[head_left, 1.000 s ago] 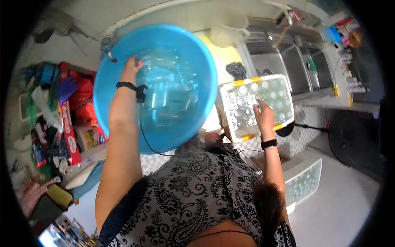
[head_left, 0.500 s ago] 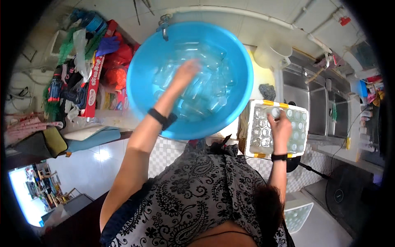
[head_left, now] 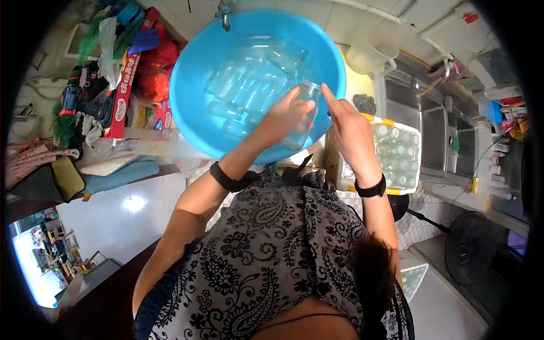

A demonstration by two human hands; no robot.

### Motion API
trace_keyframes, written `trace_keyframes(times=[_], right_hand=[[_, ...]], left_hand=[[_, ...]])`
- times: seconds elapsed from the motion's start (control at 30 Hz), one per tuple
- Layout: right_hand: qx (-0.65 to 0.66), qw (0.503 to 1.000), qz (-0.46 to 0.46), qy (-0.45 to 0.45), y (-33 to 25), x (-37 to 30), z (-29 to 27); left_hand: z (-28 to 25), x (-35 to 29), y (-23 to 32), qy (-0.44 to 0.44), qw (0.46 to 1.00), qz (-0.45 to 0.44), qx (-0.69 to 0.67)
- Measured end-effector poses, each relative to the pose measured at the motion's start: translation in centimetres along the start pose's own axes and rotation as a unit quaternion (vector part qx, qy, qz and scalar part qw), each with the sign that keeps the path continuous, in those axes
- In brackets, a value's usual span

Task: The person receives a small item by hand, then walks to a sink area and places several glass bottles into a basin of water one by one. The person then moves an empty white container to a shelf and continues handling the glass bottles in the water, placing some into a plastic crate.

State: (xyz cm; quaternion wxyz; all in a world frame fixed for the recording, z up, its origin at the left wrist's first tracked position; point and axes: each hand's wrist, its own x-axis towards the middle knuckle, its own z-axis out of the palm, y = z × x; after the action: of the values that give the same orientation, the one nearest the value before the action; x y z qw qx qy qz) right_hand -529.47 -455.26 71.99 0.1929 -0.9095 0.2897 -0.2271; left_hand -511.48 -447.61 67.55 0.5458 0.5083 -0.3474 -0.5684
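My left hand (head_left: 288,116) is closed around a clear glass jar (head_left: 302,129), held tilted above the near right part of a large blue basin (head_left: 190,122). Beside the jar's mouth is my right hand (head_left: 350,133), its index finger stretched toward the rim; nothing shows in its grasp, and its other fingers are partly hidden. More clear glass jars (head_left: 243,85) lie on their sides in the basin. Under and beyond my right hand stands a white foam box (head_left: 416,175) with yellow tape, holding several upright glass jars (head_left: 399,150).
A tap (head_left: 225,17) overhangs the basin's far rim. To the right are a dark scouring pad (head_left: 364,103), a translucent plastic jug (head_left: 371,54) and a steel sink (head_left: 405,107). Bags and a red box (head_left: 122,102) crowd the left. A black fan (head_left: 470,249) stands lower right.
My left hand has come out of the basin toward me with a glass jar. My right hand has left the jar in the foam box and moved left to the held jar.
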Motion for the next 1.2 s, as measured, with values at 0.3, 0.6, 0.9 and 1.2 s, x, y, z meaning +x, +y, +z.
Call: trace_keyframes(times=[0.3, 0.6, 0.9, 1.2], right_hand=[[0.033, 0.999, 0.035, 0.006, 0.8, -1.0, 5.7], [-0.064, 0.966, 0.249, 0.011, 13.0, -5.6, 2.0], [-0.060, 0.956, 0.264, -0.112, 10.6, -12.4, 11.4], [0.006, 0.954, 0.285, -0.097, 7.9, -11.5, 12.9]], left_hand=[[-2.3, -2.1, -1.4, 0.028, 0.988, -0.152, 0.018], [-7.2, -1.7, -1.9, 0.087, 0.973, -0.183, 0.107], [-23.3, 16.6, -6.8, 0.378, 0.925, -0.030, 0.040], [-29.9, 23.9, -10.1, 0.507, 0.853, -0.049, -0.113]])
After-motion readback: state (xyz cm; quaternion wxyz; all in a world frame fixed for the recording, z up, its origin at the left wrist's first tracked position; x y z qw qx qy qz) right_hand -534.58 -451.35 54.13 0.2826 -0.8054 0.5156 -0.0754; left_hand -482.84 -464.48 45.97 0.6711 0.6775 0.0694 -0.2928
